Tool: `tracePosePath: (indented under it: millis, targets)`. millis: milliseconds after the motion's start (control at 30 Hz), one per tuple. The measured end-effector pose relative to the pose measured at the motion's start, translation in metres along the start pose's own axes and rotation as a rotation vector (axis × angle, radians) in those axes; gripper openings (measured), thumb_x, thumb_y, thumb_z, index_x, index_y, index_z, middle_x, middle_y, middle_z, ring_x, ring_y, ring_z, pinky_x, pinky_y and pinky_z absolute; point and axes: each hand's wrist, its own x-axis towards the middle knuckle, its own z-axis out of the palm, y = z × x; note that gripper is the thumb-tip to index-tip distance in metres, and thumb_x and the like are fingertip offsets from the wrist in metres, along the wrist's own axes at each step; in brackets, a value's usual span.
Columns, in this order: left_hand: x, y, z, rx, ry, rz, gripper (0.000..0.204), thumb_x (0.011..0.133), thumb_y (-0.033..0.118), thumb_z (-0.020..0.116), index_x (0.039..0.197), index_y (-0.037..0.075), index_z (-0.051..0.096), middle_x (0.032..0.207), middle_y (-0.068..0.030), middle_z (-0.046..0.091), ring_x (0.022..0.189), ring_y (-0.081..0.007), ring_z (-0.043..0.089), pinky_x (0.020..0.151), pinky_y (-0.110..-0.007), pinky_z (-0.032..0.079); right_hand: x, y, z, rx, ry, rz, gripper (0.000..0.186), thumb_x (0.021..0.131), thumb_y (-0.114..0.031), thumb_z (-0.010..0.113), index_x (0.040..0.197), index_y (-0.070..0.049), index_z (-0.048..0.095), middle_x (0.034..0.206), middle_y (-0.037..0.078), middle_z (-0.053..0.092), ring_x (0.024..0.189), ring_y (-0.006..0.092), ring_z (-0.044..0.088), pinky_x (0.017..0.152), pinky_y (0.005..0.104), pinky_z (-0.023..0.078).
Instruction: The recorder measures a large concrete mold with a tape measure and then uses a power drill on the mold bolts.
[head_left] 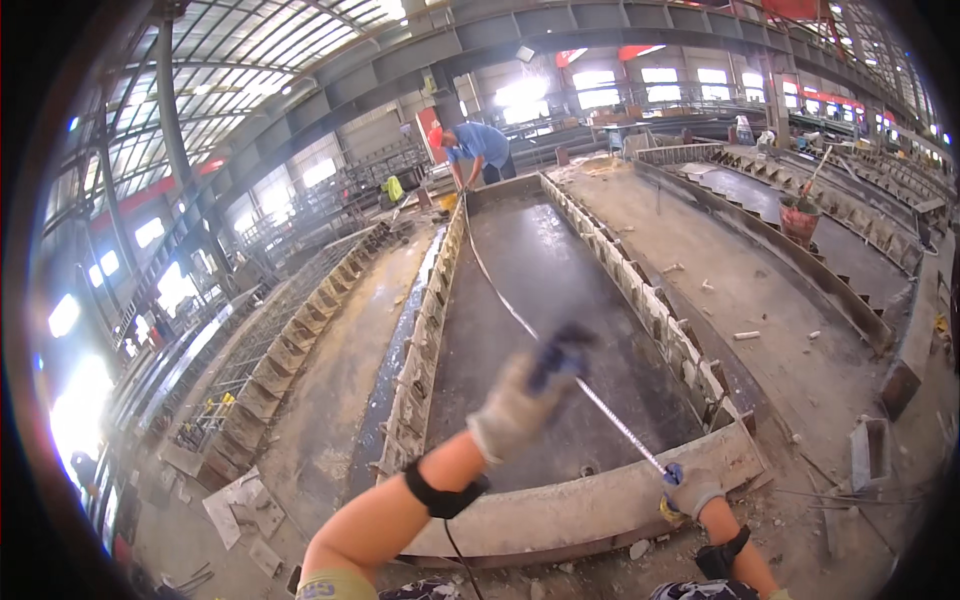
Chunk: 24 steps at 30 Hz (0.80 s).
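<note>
My right hand [692,490], in a glove, grips a yellow tape measure [672,510] low on the right. Its white blade [625,430] stretches away over a long steel mould bed [600,310] with ribbed side forms [650,300] to the far left corner. There a co-worker [478,145] in a red helmet and blue shirt bends with hands down at the blade's far part. My left hand [525,395], gloved and smeared by motion, is raised over or beside the blade; its fingers and any contact are unclear.
Similar moulds with rebar [220,410] lie to the left and more forms [780,260] to the right, with a dirty bucket [800,220] on them. The concrete near edge [560,515] crosses before me. Loose plates [250,510] and a small metal box [870,450] lie nearby.
</note>
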Motion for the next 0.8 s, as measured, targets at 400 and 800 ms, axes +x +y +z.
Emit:
tracePosePath:
  millis: [400,800]
  targets:
    - [-0.117,-0.129,0.147,0.842,-1.024,-0.275,0.038,0.091,0.032,0.056,0.126,0.015,0.058,0.120,-0.0157,0.062,0.102,-0.0344,0.063,0.086,-0.046,0.051,0.005,-0.008,0.016,-0.136,-0.147,0.034,0.045,0.090,-0.045,0.044,0.099,-0.011,0.072,0.101,0.019,0.070,0.095,0.0361,0.068,0.081,0.0473,0.052]
    - [-0.095,-0.141,0.185,0.956,-1.272,-0.121,0.028,0.084,0.026,0.060,0.104,0.015,0.075,0.109,-0.0069,0.072,0.098,-0.0272,0.069,0.075,-0.042,0.055,-0.007,-0.025,0.001,-0.103,-0.049,0.006,0.040,0.091,-0.045,0.047,0.108,-0.014,0.065,0.098,0.019,0.070,0.094,0.0376,0.067,0.080,0.0479,0.051]
